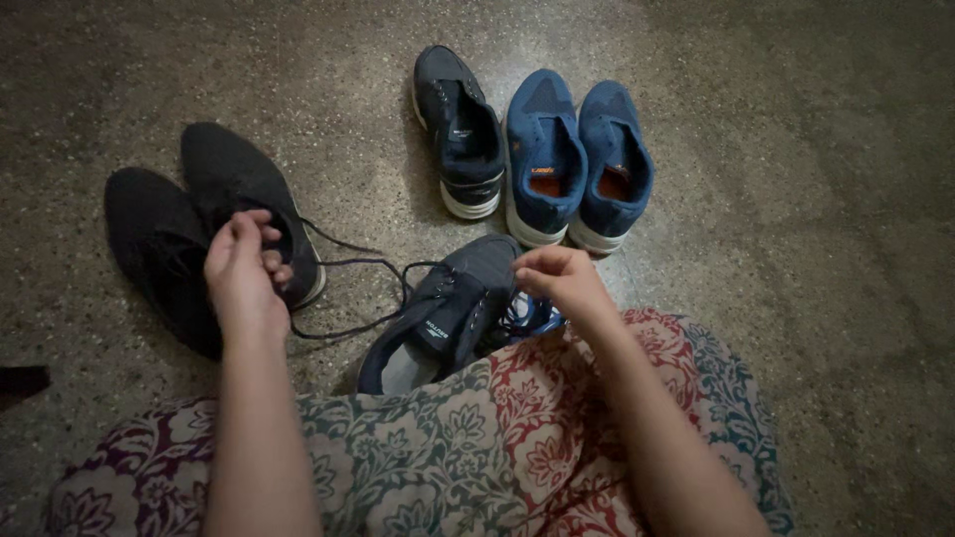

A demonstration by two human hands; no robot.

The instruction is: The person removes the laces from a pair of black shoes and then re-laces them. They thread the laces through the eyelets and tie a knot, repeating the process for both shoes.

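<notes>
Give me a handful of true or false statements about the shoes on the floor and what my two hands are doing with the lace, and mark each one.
1. The left hand pinches a dark shoelace. True.
2. The blue pair of shoes lies on the person's lap. False: it stands on the speckled floor, beyond the hands.
3. The right hand is at the dark grey shoe by the floral cloth. True.
4. The black pair of shoes lies to the right of the blue pair. False: it is far left, behind the left hand.
5. A single dark shoe stands beside the blue pair. True.
</notes>
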